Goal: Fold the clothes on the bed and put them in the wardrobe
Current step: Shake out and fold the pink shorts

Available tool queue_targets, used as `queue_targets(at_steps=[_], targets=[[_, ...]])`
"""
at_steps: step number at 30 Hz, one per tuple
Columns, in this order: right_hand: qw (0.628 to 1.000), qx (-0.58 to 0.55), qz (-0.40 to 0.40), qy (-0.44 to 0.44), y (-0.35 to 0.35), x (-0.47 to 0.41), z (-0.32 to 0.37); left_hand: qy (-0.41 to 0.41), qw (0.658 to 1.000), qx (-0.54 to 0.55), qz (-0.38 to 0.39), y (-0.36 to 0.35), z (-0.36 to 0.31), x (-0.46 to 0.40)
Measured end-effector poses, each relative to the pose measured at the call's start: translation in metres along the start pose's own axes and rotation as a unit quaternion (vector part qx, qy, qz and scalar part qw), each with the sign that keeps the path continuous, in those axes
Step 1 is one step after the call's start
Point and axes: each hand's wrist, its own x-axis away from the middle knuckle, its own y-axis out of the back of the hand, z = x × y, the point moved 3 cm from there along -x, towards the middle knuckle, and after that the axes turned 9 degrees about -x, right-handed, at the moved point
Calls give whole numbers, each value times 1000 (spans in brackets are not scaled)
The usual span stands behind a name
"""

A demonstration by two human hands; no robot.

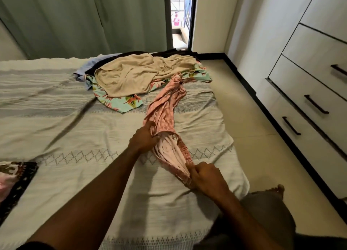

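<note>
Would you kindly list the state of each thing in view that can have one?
pink garment: unfolded, bunched lengthwise on the bed, gripped at two spots.
left hand: grips the garment mid-length.
right hand: pinches its near end.
beige garment: crumpled, on the pile.
floral garment: unfolded, under the beige one.
drawers: closed.
curtain: drawn.

Two hands [144, 137], one pink garment [163, 107], one beige garment [127, 75], three drawer handles [316, 104].

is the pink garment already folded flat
No, the pink garment lies bunched in a long twisted strip, gripped by the left hand and right hand.
</note>
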Motion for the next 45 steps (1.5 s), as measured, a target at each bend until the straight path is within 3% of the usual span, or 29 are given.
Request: queue_targets(at_steps=[3,6,9,13,15,17,20,22,27,31,34,36,39,42,45], targets=[[999,26,-17,-16,6,-1,2,39,999,-12,-25,2,-1,2],[998,47,-46,1,11,-9,15,95,984,124,-89,-1,4,7],[988,35,-104,109,15,-44,29,23,966,242,-90,1,-9,13],[979,21,-57,196,31,-98,64,-63,940,329,-70,12,-38,27],[973,90,-21,211,31,-115,80,-69,942,315,-91,11,-46,37],[969,132,-19,207,31,-126,87,-4,963,225,-146,-3,-44,52],[972,105,-58,200,36,-134,87,188,968,75,-146,-45,-40,93],[966,84,-95,226,41,-135,90,237,964,52,-107,-70,-47,114],[932,4,-279,232,105,-133,99,201,975,89,-39,-67,-44,96],[903,91,-363,211,200,-138,95,146,962,226,-48,4,-37,58],[900,196,-316,226,243,-138,86,52,940,323,-92,83,-43,29],[923,233,-197,236,256,-137,76,-15,944,311,-108,140,-46,13],[957,212,13,199,254,-128,73,-62,979,191,-41,200,-55,6],[978,91,77,173,257,-115,89,-115,991,33,-69,240,-78,5],[980,-103,70,156,281,-94,108,-131,983,14,-126,278,-90,10]])
